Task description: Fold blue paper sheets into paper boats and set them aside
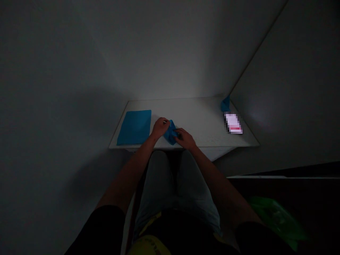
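Both hands at a slim blue piece set lengthwise to the table

From where I sit, the head view gives me a blue folded piece [170, 137] on the white table [196, 120], close to its front edge and left of the middle. Its long axis runs from the person's side toward the back, slanting a little; a narrow tip points away from the body, and the near end sits slightly further right.

The left hand [160, 126] is at the upper left of the piece, fingers curled in. A pale sliver shows at its fingertips, too small for me to identify, and I can't tell whether they grip the blue as well. The right hand [186, 139] has its fingertips parted against the right side of the piece; whether they pinch it, I can't make out.

Left of the hands I see a flat blue sheet [135, 127]. In the far right corner there is a small blue shape [225, 105], its point upward, with a lit phone [233, 123] just in front of it. As for containers, I get a green plastic bag [278, 216] at lower right, its contents too dim to read.
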`<state>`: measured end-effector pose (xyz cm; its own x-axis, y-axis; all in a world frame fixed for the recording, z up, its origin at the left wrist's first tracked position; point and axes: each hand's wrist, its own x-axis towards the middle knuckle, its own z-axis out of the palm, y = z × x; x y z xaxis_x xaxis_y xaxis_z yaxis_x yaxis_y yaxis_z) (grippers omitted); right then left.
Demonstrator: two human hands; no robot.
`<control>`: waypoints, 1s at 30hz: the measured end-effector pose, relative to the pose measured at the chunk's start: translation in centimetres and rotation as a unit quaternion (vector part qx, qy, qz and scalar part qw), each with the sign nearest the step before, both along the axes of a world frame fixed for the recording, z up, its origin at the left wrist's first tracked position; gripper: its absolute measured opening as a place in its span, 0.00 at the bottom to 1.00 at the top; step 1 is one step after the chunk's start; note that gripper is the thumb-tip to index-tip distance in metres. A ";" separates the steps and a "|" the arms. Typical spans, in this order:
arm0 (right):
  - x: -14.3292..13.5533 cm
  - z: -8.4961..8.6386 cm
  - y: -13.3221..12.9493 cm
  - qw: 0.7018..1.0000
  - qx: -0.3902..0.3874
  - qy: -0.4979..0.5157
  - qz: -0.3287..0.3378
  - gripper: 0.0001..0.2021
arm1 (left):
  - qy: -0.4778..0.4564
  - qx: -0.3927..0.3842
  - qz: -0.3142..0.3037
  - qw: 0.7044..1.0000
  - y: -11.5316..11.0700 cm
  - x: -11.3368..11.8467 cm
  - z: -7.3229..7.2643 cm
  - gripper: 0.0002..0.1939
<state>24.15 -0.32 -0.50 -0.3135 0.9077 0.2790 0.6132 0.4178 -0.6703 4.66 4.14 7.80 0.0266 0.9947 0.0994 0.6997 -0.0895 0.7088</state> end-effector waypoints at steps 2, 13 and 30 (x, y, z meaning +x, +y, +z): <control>0.0 0.0 0.0 1.000 0.002 0.012 0.001 0.21 | -0.021 0.010 0.012 1.000 0.3 -0.4 0.5 0.09; 0.4 -0.2 -0.1 0.995 0.026 0.098 0.016 0.22 | 0.017 0.045 0.037 0.998 -1.0 -0.5 0.6 0.14; 0.6 -2.2 2.1 0.970 0.046 0.203 -0.125 0.23 | 0.164 -0.014 -0.177 0.970 -4.9 2.5 0.5 0.19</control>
<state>24.73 1.80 -2.69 0.0664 0.9064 0.4172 0.3958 0.3599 -0.8449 7.15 -0.74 8.26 0.3920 0.9200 0.0003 0.8173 -0.3484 0.4590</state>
